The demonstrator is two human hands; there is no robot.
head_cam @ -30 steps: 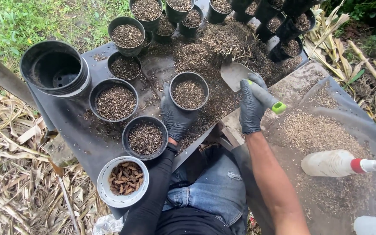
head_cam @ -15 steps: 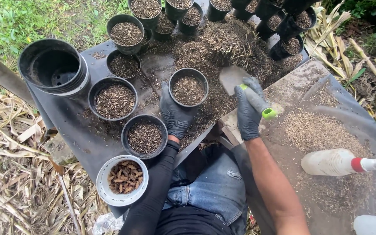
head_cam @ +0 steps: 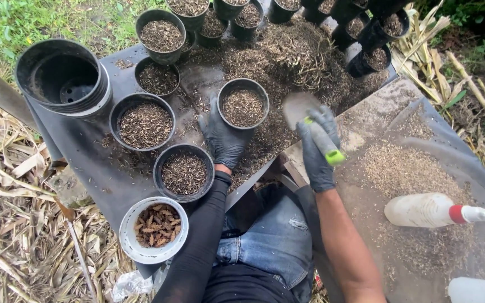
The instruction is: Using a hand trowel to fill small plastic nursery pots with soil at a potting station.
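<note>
Black pot [head_cam: 243, 106] between gloved hands [head_cam: 224, 138]

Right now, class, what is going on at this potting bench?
A seated person in black gloves steadies a small black pot of coarse mix with the left hand. The right hand holds a green-handled trowel over the loose mix beside it. Several filled pots and a white tub sit nearby.

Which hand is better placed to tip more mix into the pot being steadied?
Right hand, probably: it grips the trowel beside the pot. Left hand rests against that pot's rim.
</note>
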